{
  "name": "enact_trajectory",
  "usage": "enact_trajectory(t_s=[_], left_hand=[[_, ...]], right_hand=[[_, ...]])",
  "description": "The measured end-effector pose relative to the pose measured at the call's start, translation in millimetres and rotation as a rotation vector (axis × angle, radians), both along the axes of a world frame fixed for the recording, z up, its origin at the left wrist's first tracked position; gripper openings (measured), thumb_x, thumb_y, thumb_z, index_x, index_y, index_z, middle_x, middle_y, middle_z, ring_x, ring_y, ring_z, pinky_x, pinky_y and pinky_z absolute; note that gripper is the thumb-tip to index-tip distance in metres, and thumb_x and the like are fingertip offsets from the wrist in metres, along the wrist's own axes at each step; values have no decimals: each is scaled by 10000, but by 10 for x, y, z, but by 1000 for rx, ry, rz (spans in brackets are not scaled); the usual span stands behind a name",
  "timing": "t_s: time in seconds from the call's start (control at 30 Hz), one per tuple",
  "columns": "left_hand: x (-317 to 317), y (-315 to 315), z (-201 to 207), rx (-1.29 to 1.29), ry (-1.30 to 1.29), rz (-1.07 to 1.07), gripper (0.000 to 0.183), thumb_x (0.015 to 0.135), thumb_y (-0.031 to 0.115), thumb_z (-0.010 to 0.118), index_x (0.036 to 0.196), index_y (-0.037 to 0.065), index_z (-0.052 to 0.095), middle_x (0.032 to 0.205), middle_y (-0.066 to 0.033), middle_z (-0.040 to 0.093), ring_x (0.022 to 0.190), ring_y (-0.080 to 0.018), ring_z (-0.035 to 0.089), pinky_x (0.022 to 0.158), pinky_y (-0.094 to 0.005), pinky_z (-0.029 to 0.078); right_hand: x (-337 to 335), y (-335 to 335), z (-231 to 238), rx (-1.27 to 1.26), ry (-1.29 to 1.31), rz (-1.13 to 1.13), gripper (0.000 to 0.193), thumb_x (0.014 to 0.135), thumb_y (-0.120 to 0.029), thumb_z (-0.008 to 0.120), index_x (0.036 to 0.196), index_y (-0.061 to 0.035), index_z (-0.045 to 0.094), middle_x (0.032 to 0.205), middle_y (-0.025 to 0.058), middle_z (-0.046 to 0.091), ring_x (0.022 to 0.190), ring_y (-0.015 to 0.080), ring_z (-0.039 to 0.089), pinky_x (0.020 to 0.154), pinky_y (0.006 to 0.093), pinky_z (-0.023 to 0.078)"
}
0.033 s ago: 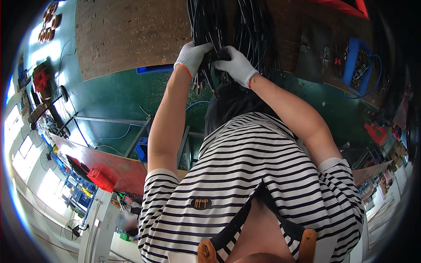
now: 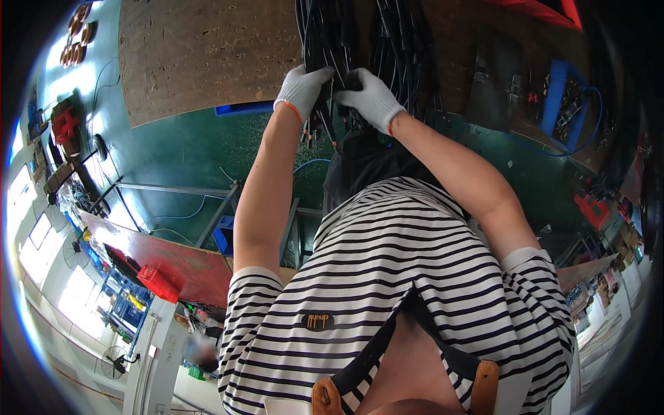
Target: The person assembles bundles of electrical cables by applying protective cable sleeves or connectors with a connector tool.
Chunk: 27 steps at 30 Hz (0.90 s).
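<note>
Two bundles of thin black cables hang over the near edge of the brown wooden table: a left bundle and a right bundle. Both hands wear white knitted gloves with orange cuffs. My left hand pinches black cables at the left bundle's lower part, thumb toward the right. Facing it, my right hand has its fingers curled and closed on a black cable between the bundles. What lies between its fingertips is partly hidden. Below my left hand dangle several cable ends with reddish and metallic tips.
The bare wooden tabletop spreads to the left. On the right stands a blue bin of small metal parts, near a dark mat. A red container sits at the far right. Green floor shows below, with a metal frame.
My right hand has shifted very slightly left. My left hand and the cable bundles look almost unchanged.
</note>
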<state>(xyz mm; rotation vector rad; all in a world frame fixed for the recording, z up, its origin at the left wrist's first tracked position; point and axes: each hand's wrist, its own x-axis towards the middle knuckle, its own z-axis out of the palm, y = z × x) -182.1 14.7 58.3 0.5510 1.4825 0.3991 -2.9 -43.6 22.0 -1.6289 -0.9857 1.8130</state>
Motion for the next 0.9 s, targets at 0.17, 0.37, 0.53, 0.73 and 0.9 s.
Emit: enact_trajectory(t_s=[0.17,0.37,0.53,0.73,0.9], left_hand=[[-103,70,159,33,-4,35,270,990,186,719,1145,-34,741,941,-92,767,736,-163,707,675,-300,565],[-475,46,-76,-19,-134,109,220,1013,156,704,1102,-41,747,923,-112,776,741,-208,740,678,-331,609],[-355,66,-107,-68,-296,161,209,1031,170,713,1092,-26,752,921,-107,777,745,-204,742,690,-325,618],[-178,-9,-134,-63,-409,237,226,948,112,811,1104,-39,750,932,-124,793,703,-180,738,624,-319,610],[-282,-6,-218,-67,-377,196,212,970,110,774,1114,-43,743,982,-142,792,772,-216,770,677,-329,638]], right_hand=[[-193,759,-299,149,-436,52,589,764,-372,816,1191,20,712,1105,253,770,1063,376,747,943,426,578],[-346,1535,-90,232,-462,-43,423,869,-367,814,1114,-34,726,976,165,745,879,313,703,844,439,552],[-229,1385,-218,13,-45,-160,582,926,-575,785,1157,-43,730,974,168,758,894,273,714,866,433,560],[-348,896,-172,156,-312,-67,597,1009,-592,672,1144,-13,729,949,196,763,923,336,736,850,415,554],[-212,725,-18,147,45,-108,433,1038,-419,709,1244,-38,720,1046,33,730,944,170,652,901,318,523]])
